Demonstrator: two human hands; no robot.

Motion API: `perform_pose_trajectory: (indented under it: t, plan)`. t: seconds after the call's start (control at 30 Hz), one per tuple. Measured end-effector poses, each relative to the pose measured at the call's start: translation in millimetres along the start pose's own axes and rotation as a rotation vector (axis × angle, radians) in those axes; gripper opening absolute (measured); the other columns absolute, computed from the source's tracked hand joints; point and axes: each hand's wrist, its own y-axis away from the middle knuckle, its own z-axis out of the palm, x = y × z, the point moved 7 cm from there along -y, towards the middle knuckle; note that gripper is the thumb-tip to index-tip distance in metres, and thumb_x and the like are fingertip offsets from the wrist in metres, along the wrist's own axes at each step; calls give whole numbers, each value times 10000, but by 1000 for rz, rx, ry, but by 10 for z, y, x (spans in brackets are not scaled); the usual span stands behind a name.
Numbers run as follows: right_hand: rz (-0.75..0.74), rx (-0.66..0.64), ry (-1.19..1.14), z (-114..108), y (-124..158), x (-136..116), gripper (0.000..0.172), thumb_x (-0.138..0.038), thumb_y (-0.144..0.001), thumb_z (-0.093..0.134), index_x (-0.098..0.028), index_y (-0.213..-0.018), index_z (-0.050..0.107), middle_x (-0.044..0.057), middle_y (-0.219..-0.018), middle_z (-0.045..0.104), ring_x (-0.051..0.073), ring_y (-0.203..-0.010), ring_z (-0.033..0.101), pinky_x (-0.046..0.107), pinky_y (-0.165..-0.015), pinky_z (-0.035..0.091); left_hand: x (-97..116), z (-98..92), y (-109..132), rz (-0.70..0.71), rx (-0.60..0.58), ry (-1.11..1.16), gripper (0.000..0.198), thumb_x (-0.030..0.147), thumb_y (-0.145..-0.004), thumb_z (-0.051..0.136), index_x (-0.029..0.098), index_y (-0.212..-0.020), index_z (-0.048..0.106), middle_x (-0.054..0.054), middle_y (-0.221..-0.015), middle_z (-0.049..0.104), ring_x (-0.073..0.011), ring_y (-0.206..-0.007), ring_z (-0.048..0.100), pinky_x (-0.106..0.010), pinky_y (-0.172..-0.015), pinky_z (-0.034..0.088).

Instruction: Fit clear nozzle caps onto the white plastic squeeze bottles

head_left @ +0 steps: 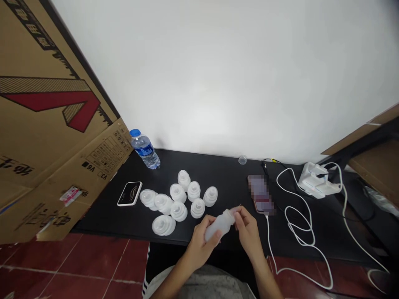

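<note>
My left hand (201, 241) is wrapped around the body of a frosted white plastic bottle (220, 226), which tilts up to the right. At the bottle's mouth is my right hand (247, 228), its fingers pinched together. What those fingers grip, perhaps a small thin piece, is too unclear to name. Left of my hands, several white plastic bottles (178, 211) with clear caps stand in a loose cluster on the black table (224, 174). The closest of them to my left hand is a capped bottle (198, 207).
A water bottle (145, 148) and a white-framed device (130, 194) lie to the left, beside a large cardboard box (46, 124). A clear cap (242, 160) rests near the wall. Rightward are a phone (260, 193), a white cable (307, 207) and a white power strip (314, 180).
</note>
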Motion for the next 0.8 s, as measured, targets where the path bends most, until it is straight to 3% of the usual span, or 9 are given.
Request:
perform_pose_trajectory:
  t: [0.13, 0.2, 0.3, 0.4, 0.47, 0.53, 0.63, 0.73, 0.8]
  plan:
    - [90, -218, -240, 72, 46, -69, 812, -711, -889, 806, -313, -1563, 594, 138, -1235, 801, 348, -1116, 730, 471, -986, 563, -5, -21, 2, 17, -10, 69, 416, 597, -1070, 623, 191, -1156, 655, -31, -832, 721, -140, -623, 638, -211, -527, 463]
    - [99, -178, -296, -5, 31, -28, 745, -711, -909, 784, -295, -1511, 642, 110, -1050, 825, 349, -1064, 750, 492, -1014, 550, -38, -29, 5, 11, -8, 101, 437, 618, -1070, 609, 193, -1165, 641, -18, -808, 705, -129, -592, 604, -207, -515, 441]
    - [42, 17, -346, -215, 1, 35, 531, -734, -1034, 579, -268, -1185, 782, 43, -697, 721, 311, -858, 747, 471, -943, 564, -81, -30, 2, -5, -17, 154, 455, 637, -1074, 589, 195, -1176, 621, 0, -791, 683, -112, -552, 547, -202, -494, 414]
    - [52, -24, -329, -186, 26, 47, 464, -625, -979, 745, -289, -1299, 739, 87, -955, 807, 311, -947, 750, 465, -947, 570, -49, -17, -11, 23, -54, 149, 440, 621, -1071, 603, 192, -1164, 633, -8, -822, 690, -118, -587, 563, -207, -520, 424]
    - [94, -144, -298, -43, 58, 44, 694, -557, -892, 874, -307, -1490, 629, 136, -1208, 799, 340, -1091, 739, 480, -984, 568, -1, -18, -14, 59, -66, 89, 427, 608, -1069, 606, 193, -1160, 653, -26, -873, 709, -138, -654, 608, -226, -578, 463]
    - [105, -168, -248, 54, 62, 48, 770, -532, -831, 940, -300, -1489, 613, 124, -1157, 790, 330, -1055, 738, 447, -933, 584, 42, -36, -4, 89, -44, -21, 405, 585, -1066, 610, 203, -1186, 668, -52, -969, 738, -178, -771, 667, -265, -680, 522]
    - [29, -45, -162, 45, 26, 31, 713, -549, -729, 1010, -300, -1309, 676, 33, -933, 735, 260, -851, 704, 342, -767, 573, 82, -61, 29, 101, -1, -192, 370, 533, -1057, 632, 233, -1267, 673, -87, -1146, 764, -245, -978, 715, -348, -874, 570]
    - [15, -102, -199, 83, 46, 0, 836, -740, -770, 905, -314, -1437, 634, 97, -1134, 766, 307, -989, 721, 393, -834, 589, 107, -55, 62, 108, -7, -225, 363, 509, -1063, 623, 242, -1304, 665, -95, -1204, 769, -264, -1046, 723, -383, -950, 570]
    - [66, -195, -226, 124, 92, -6, 881, -740, -825, 862, -319, -1543, 573, 143, -1267, 768, 349, -1100, 727, 452, -918, 585, 95, -41, 80, 110, -23, -212, 366, 511, -1063, 623, 237, -1304, 655, -94, -1205, 765, -260, -1039, 724, -375, -937, 571]
